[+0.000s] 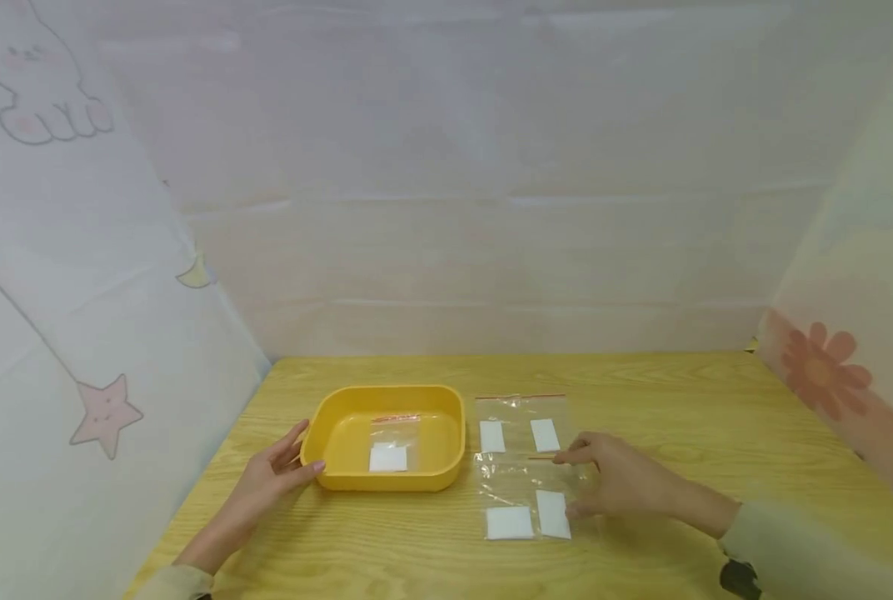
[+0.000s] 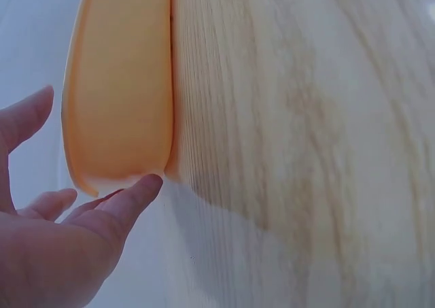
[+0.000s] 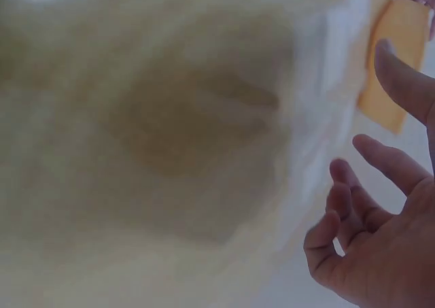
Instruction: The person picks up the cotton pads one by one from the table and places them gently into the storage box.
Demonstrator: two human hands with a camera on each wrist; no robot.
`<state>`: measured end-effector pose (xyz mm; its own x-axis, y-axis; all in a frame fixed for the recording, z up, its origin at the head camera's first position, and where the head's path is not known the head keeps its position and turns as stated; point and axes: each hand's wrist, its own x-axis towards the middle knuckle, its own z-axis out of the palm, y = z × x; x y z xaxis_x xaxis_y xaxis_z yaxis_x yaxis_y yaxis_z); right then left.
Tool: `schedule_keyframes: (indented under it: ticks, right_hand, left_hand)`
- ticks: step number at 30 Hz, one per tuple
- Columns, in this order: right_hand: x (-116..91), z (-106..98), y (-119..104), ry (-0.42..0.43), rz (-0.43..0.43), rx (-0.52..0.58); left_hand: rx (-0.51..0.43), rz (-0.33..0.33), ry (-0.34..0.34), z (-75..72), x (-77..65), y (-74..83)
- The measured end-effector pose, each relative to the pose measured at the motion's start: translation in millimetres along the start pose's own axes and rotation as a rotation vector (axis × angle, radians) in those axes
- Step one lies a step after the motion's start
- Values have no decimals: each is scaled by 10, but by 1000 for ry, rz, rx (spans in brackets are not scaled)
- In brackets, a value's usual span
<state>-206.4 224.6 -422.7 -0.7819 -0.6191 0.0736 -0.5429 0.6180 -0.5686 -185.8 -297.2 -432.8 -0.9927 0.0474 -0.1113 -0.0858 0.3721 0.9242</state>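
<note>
A yellow plastic tray (image 1: pixel 386 482) stands on the wooden table, with one small clear zip bag (image 1: pixel 394 435) holding a white piece inside it. My left hand (image 1: pixel 270 479) is at the tray's left end; its fingers are loosely extended, one fingertip touching the wall low down in the left wrist view. To the tray's right lie several clear zip bags (image 1: pixel 517 475), partly overlapping, each with a white rectangular piece (image 1: pixel 510 523). My right hand (image 1: pixel 626 479) hovers over or touches the right-hand bags, fingers spread and gripping nothing in the right wrist view.
The wooden table (image 1: pixel 664 392) extends behind and to the right of the bags. White sheeting (image 1: pixel 491 250) closes off the back, with printed sheets at the left and right sides.
</note>
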Motion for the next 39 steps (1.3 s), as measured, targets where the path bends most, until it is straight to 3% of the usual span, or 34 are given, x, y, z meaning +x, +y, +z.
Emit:
schedule_keyframes:
  ticks: [4, 11, 17, 25, 33, 39]
  right_hand:
    - [-198, 151, 118, 44, -22, -74]
    - [-341, 237, 265, 90, -23, -78]
    - [-364, 237, 327, 75, -24, -1]
    - [-374, 277, 407, 115, -28, -41]
    - [-388, 263, 390, 102, 8, -43]
    - [-410, 294, 369, 152, 17, -55]
  left_hand:
    - [-11, 5, -40, -11, 10, 14]
    - [-2, -7, -47, 20, 20, 22]
    - [-20, -18, -38, 30, 0, 12]
    - [-49, -11, -53, 14, 6, 5]
    - [-42, -22, -52, 10, 13, -2]
    - [-37, -20, -51, 9, 17, 1]
